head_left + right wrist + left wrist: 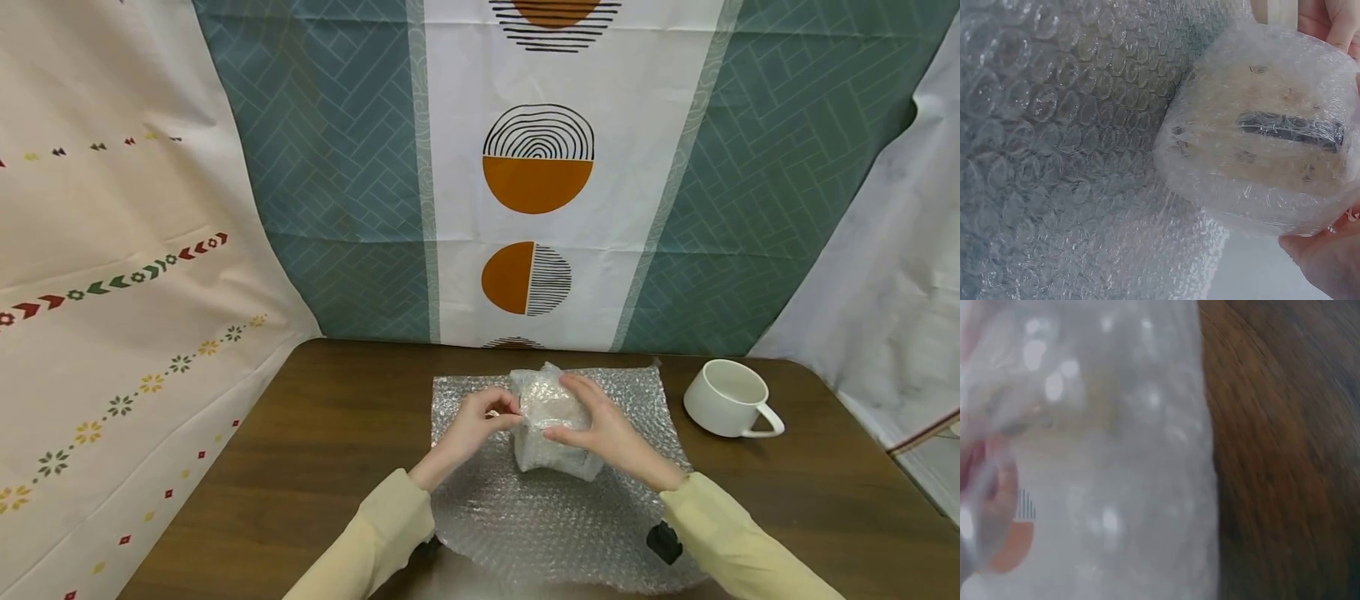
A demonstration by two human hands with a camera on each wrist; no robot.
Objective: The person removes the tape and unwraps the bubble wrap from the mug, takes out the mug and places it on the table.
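Observation:
A bundle wrapped in clear bubble wrap (pixel 551 417) stands on a spread sheet of bubble wrap (pixel 555 533). Through its wrapping, the right wrist view shows something beige with a dark bar (pixel 1291 130); its kind cannot be told. My left hand (pixel 480 421) pinches the wrap at the bundle's left side with thumb and forefinger. On the right, my right hand (pixel 603 425) grips the bundle, thumb (pixel 1319 253) in front and fingers over the top. Blurred bubble wrap (pixel 1129 462) fills much of the left wrist view and partly veils a hand at its left edge.
A white mug (pixel 723 400) stands on the brown wooden table (pixel 337 450), right of the sheet, its handle towards the right front. Behind the table hangs a patterned curtain (pixel 337 167). Pale cloth hangs at both sides.

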